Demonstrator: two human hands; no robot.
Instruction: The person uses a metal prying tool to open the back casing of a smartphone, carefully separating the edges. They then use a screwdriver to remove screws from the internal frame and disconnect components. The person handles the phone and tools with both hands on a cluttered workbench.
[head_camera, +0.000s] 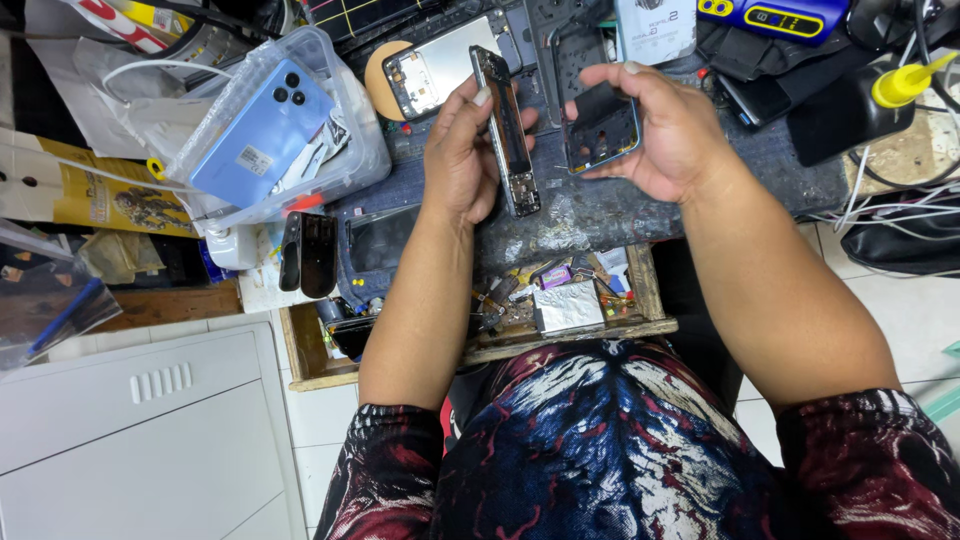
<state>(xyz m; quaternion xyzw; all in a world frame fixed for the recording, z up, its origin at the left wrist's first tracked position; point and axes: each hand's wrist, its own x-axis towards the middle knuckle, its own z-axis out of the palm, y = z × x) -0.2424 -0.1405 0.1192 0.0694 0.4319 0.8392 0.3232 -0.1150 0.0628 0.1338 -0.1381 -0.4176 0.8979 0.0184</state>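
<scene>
My left hand (460, 150) grips an opened phone body (507, 130), held on edge with its inner boards showing, above the grey work mat (600, 210). My right hand (668, 130) holds a dark back frame (600, 128) with a blue rim, tilted toward me, a little to the right of the phone body. The two parts are apart, a few centimetres between them. Behind them on the mat lies another opened phone (440, 68) with its inside up.
A clear plastic box (345, 120) at the left holds a light blue phone (262, 132). A dark case (308, 253) and a black screen (380, 238) lie near the mat's left edge. An open wooden drawer (570, 305) holds small parts. A yellow-capped bottle (900, 85) stands at right.
</scene>
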